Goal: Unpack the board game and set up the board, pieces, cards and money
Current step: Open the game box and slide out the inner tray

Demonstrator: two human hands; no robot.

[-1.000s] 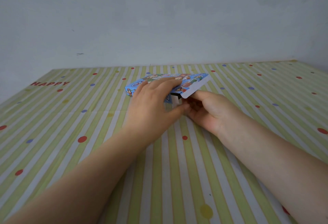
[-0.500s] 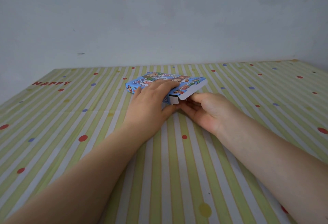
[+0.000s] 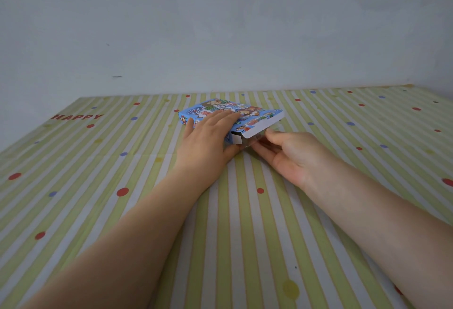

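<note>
Since half a second ago the right hand point(image 3: 291, 154) has drawn back a little from the game box point(image 3: 247, 118), pinching something clear at its open flap point(image 3: 263, 128). Left hand point(image 3: 208, 139) presses flat-fingered on the box, at 12 o'clock on the striped tablecloth point(image 3: 98, 186).

Table point(image 3: 245, 247) under cloth point(image 3: 73, 161) with pale green and white stripes, scattered red, blue and yellow dots. Red word "HAPPY" point(image 3: 77, 116) near far left corner. Plain pale grey-blue wall point(image 3: 220, 26) directly behind far edge, few small dark marks on it. Light soft, even, dim.
</note>
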